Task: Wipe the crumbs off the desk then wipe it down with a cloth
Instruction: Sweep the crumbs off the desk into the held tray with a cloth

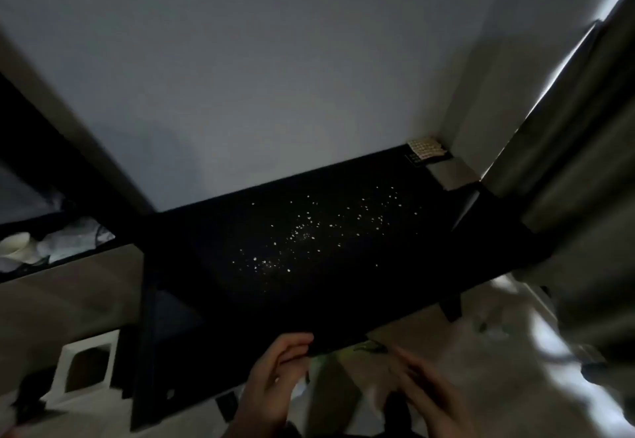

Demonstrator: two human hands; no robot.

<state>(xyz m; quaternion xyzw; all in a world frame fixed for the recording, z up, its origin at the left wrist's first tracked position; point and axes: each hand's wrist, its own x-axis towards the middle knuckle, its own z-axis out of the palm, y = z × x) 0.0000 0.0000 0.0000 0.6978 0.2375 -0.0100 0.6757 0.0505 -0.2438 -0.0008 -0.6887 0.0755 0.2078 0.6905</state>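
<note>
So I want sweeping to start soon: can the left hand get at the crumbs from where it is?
Probably yes. The left hand sits at the desk's near edge, and nothing stands between it and the crumbs.

The room is dim, the only light a bright strip past the curtain (567,149) at far right, glaring on the floor (546,338) beneath. The black desk (309,300) shows no detail, both hands (422,389) smear with motion blur, and straight edges bow toward the corners.
</note>
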